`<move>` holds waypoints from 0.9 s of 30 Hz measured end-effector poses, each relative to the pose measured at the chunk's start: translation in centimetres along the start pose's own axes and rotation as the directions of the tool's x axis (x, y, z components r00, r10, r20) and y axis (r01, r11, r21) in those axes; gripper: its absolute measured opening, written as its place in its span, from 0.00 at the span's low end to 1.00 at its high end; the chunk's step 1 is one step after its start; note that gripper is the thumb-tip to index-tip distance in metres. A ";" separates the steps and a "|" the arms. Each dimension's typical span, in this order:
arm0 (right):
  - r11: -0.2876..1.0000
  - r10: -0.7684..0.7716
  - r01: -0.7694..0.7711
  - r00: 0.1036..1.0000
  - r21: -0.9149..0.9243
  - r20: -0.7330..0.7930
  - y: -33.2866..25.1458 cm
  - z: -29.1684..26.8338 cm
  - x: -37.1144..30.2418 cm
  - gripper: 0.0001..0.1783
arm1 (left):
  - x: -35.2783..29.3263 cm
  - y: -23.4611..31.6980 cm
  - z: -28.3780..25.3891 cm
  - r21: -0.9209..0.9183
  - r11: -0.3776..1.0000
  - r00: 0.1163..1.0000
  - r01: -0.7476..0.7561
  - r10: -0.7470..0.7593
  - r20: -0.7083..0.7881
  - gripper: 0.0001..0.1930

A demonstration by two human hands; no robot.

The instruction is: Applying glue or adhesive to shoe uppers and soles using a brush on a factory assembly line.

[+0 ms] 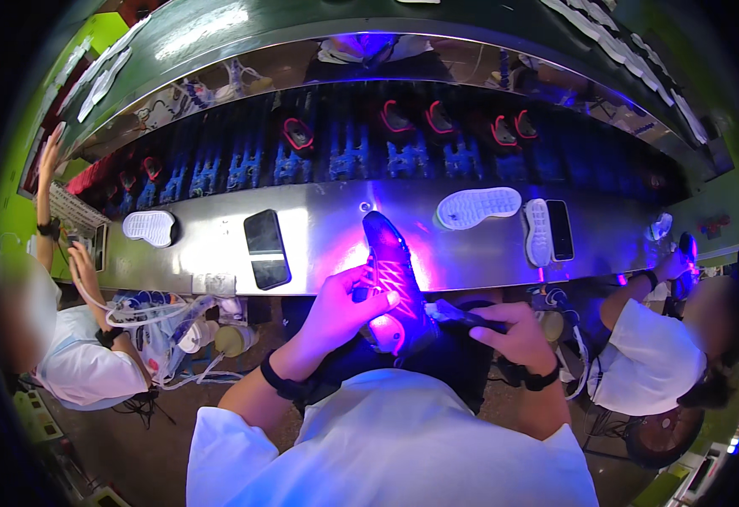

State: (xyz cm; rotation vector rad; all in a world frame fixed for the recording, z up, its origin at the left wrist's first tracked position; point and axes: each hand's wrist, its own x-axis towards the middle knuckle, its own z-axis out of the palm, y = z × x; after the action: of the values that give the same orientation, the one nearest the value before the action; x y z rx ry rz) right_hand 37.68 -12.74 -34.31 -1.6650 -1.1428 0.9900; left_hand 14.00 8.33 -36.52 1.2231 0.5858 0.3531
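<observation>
In front of me, a dark shoe upper (396,283) with pink-lit zigzag laces is held toe away from me, under purple-blue light. My left hand (340,306) is closed round its left side, with the thumb across the lacing. My right hand (511,334) grips the dark handle of a brush (449,313). The brush head is close to the shoe's right side near the heel; whether the bristles touch it I cannot tell. Both wrists wear black bands.
Along the metal bench (327,198) lie white soles (479,208) and dark phones (266,249). Behind it, a trough with blue racks (348,159) carries several red-trimmed dark shoes (297,133). Co-workers sit at the left (90,355) and right (644,359); tubes and small pots stand below the bench edge.
</observation>
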 end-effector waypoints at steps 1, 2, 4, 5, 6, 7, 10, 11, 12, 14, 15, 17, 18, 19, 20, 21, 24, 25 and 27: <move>0.999 -0.036 0.036 0.999 -0.015 0.000 -0.1 -0.2 -0.1 0.19 | 0.0 -0.4 -0.1 -0.033 0.999 1.000 -0.006 0.006 -0.023 0.21; 0.999 -0.038 0.038 0.999 -0.004 0.010 -0.8 -0.5 -0.2 0.19 | 0.0 -0.4 -0.3 -0.026 1.000 0.999 0.000 0.000 -0.035 0.21; 0.988 0.088 -0.079 0.994 -0.133 0.061 -1.9 -1.3 -0.6 0.18 | 0.1 -0.5 -0.4 0.034 0.999 0.998 0.009 -0.006 -0.069 0.22; 0.986 0.038 -0.033 0.999 -0.164 0.029 -1.7 -1.1 -0.9 0.18 | 0.3 -1.2 -0.5 0.044 0.999 0.995 -0.005 0.009 -0.095 0.22; 0.987 0.041 -0.035 0.999 -0.159 0.035 -1.7 -0.9 -1.2 0.18 | 0.4 -1.4 -0.3 0.044 0.999 0.995 0.002 0.003 -0.101 0.22; 0.971 0.017 -0.017 1.000 -0.238 -0.005 -1.7 -0.8 -1.6 0.17 | 0.5 -1.5 -0.1 0.046 0.999 0.992 0.012 -0.006 -0.126 0.21; 0.930 -0.031 -0.001 0.996 -0.369 -0.079 -2.0 -0.4 -2.0 0.18 | 0.8 -2.5 0.1 0.038 0.998 0.987 0.045 -0.038 -0.153 0.21; 0.906 -0.057 0.003 0.992 -0.423 -0.117 -2.2 -0.2 -2.1 0.19 | 0.9 -3.0 0.2 0.001 0.999 0.985 0.047 -0.046 -0.167 0.21; 0.905 -0.054 -0.001 0.992 -0.426 -0.117 -2.3 -0.1 -2.0 0.19 | 1.1 -3.1 0.5 -0.039 0.998 0.983 0.046 -0.052 -0.178 0.21; 0.912 -0.091 0.014 0.981 -0.409 -0.169 -2.5 0.1 -1.9 0.19 | 0.8 -2.5 1.0 -0.127 0.988 0.977 0.088 -0.110 -0.182 0.21; 0.910 -0.097 0.020 0.981 -0.415 -0.166 -2.5 0.0 -1.8 0.19 | 0.7 -2.2 1.2 -0.211 0.970 0.969 0.123 -0.163 -0.186 0.22; 0.896 -0.105 0.023 0.982 -0.443 -0.160 -2.5 -0.2 -1.8 0.18 | 0.7 -2.6 1.5 -0.270 0.950 0.967 0.156 -0.203 -0.156 0.21; 0.895 -0.111 0.032 0.982 -0.445 -0.152 -2.6 -0.4 -1.7 0.18 | 0.6 -2.6 1.5 -0.322 0.925 0.960 0.201 -0.251 -0.121 0.20; 0.885 -0.132 0.046 0.979 -0.463 -0.155 -2.8 -0.5 -1.6 0.18 | 0.5 -2.0 2.0 -0.378 0.894 0.946 0.242 -0.304 -0.114 0.20; 0.875 -0.153 0.060 0.976 -0.480 -0.157 -3.0 -0.7 -1.5 0.18 | 0.5 -1.9 2.0 -0.382 0.895 0.946 0.233 -0.299 -0.125 0.20; 0.875 -0.161 0.071 0.976 -0.480 -0.149 -3.2 -0.8 -1.4 0.18 | 0.4 -1.7 2.0 -0.431 0.852 0.931 0.297 -0.358 -0.066 0.21; 0.849 -0.195 0.084 0.967 -0.521 -0.162 -3.9 -1.3 -1.2 0.18 | 0.1 -2.0 2.4 -0.519 0.771 0.907 0.369 -0.420 0.021 0.25; 0.854 -0.162 0.055 0.973 -0.517 -0.165 -4.4 -1.5 -1.0 0.18 | 0.0 -2.1 2.5 -0.568 0.726 0.902 0.388 -0.424 0.075 0.25; 0.858 -0.128 0.025 0.978 -0.513 -0.167 -4.7 -1.7 -0.6 0.19 | -0.3 -2.2 2.6 -0.613 0.676 0.896 0.409 -0.425 0.128 0.25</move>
State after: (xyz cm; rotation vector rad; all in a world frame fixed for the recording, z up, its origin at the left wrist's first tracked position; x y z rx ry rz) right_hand 37.85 -12.74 -29.26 -2.0576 -1.4033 0.4719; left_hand 15.18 5.47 -37.96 0.4074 0.6793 0.1460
